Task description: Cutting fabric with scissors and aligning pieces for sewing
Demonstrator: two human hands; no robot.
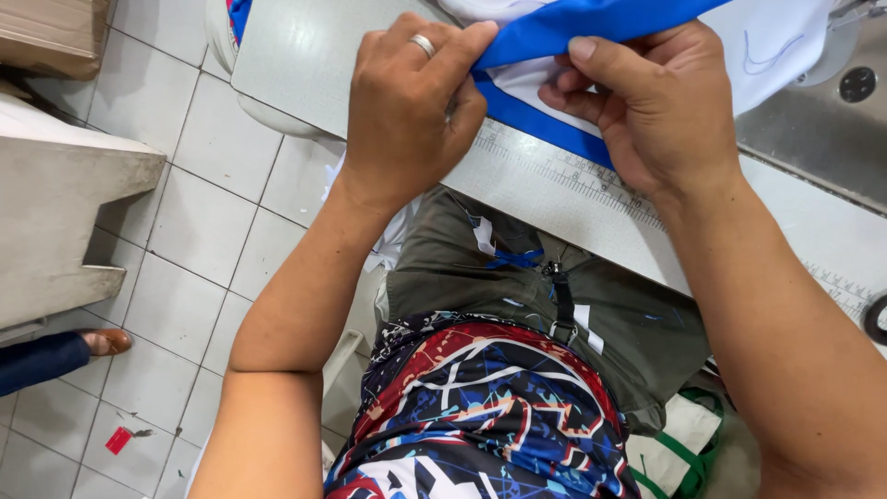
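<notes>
Head view: both hands, left (411, 111) and right (651, 106), pinch blue-and-white fabric (554, 88), its top cropped.

Below and to the left of your fingers: pale square floor tiles (203, 240) with dark grout, a grey bench edge (65, 212) far left, a small red scrap (117, 440) on the floor, and the white worktable (305, 55) directly beneath, evenly lit.
</notes>
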